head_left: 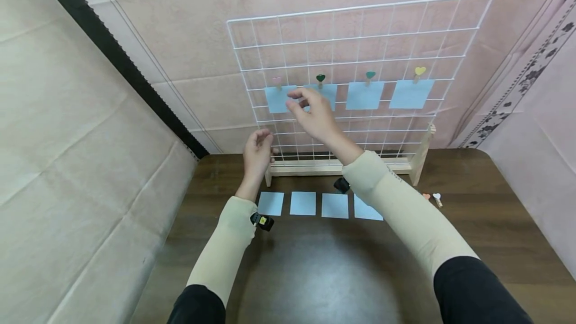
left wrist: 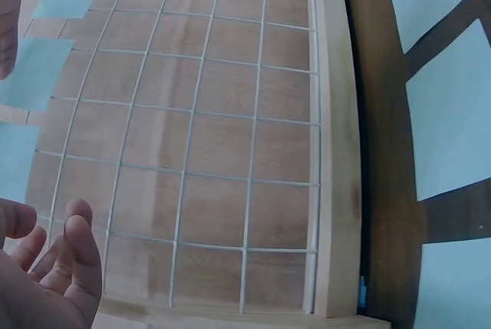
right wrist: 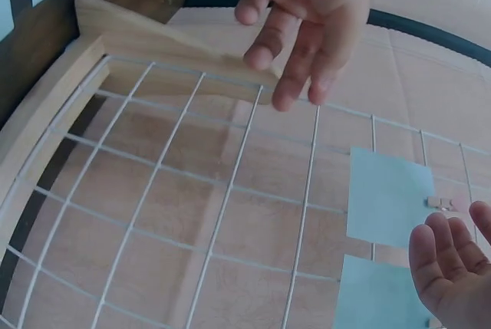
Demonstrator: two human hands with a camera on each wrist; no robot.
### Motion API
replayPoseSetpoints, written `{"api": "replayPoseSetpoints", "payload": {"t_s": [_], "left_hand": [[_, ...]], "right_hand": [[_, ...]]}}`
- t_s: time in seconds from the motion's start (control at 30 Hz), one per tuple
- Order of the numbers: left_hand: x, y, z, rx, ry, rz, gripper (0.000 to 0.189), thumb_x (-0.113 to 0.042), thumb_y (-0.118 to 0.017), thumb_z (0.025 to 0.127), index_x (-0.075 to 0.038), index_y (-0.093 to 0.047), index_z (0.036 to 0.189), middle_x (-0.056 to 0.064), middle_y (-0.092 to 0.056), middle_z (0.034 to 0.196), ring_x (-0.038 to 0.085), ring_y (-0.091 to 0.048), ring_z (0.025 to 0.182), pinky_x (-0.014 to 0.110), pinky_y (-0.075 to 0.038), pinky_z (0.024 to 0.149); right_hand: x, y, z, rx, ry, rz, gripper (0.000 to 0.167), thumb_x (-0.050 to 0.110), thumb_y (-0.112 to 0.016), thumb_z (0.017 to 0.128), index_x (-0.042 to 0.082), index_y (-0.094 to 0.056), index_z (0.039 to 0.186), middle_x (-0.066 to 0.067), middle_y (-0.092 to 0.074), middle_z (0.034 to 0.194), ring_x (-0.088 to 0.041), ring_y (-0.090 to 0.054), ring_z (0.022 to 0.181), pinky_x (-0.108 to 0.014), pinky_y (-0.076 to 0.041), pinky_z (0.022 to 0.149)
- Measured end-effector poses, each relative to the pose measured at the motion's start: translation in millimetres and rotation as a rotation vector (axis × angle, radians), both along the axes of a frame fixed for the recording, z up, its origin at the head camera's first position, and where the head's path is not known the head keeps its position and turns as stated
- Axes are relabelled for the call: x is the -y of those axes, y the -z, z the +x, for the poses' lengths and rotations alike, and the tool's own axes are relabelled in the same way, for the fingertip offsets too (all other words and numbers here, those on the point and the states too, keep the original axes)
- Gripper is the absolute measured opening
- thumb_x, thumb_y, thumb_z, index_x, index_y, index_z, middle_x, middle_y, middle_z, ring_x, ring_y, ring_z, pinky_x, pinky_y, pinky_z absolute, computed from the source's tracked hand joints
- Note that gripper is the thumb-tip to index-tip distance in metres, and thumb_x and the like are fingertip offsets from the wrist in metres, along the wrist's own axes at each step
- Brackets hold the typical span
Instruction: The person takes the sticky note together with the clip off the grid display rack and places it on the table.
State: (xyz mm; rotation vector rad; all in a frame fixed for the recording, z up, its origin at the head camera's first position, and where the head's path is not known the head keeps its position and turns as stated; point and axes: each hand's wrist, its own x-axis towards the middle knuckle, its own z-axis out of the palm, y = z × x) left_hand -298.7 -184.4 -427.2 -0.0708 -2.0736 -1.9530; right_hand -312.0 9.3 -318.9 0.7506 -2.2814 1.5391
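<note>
1 blue note (head_left: pixel 365 210) part-hidden by sleeve (head_left: pixel 407 209)

Far, before me: wire grid (head_left: pixel 353 63), metal-looking, smooth white coating. Its base (head_left: pixel 310 166): pale bare wood, smooth, matt. Paper squares (head_left: pixel 411 95) clipped on grid: flat, matt; loose paper sheets (head_left: pixel 303 203) nearer me: same finish. Clips (head_left: pixel 420 71): light wood, coloured tops. Table (head_left: pixel 342 269): wood-grained, smooth, glossy sheen near me. Drapes (head_left: pixel 90 139) left, far and right: creased matt cloth. My sleeves (head_left: pixel 400 204): matt cloth, pale forearms, black cloth nearest me.

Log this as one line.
white wire grid: four clipped square blue papers; brown wooden table: four matching papers; left hand: empty, near grid; right hand: empty, before clipped papers
</note>
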Motion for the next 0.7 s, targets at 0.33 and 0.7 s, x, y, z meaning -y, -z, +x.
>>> {"api": "replayPoseSetpoints", "payload": {"t_s": [0.33,0.7], "left_hand": [[-0.4,-16.0,-7.4,-0.041,0.004,-0.005,0.037,-0.016,-0.056,0.110,0.000,-0.057,0.143,0.014,-0.064,0.137,0.022,-0.069,0.078,0.018,-0.051,0.051],[-2.9,-29.5,-13.9,-0.054,0.019,-0.019,0.043,-0.018,-0.055,0.111,-0.002,-0.053,0.151,0.012,-0.063,0.144,0.036,-0.070,0.085,0.020,-0.053,0.052]], "right_hand": [[8,-13.6,-18.3,0.007,0.015,-0.010,0.036,0.022,-0.061,0.108,0.004,-0.065,0.139,-0.013,-0.062,0.141,-0.027,-0.067,0.106,-0.039,-0.058,0.085],[8,-27.9,-32.1,0.054,0.009,0.041,0.042,0.029,-0.060,0.110,0.009,-0.061,0.147,-0.009,-0.059,0.147,-0.025,-0.069,0.108,-0.039,-0.059,0.087]]}}
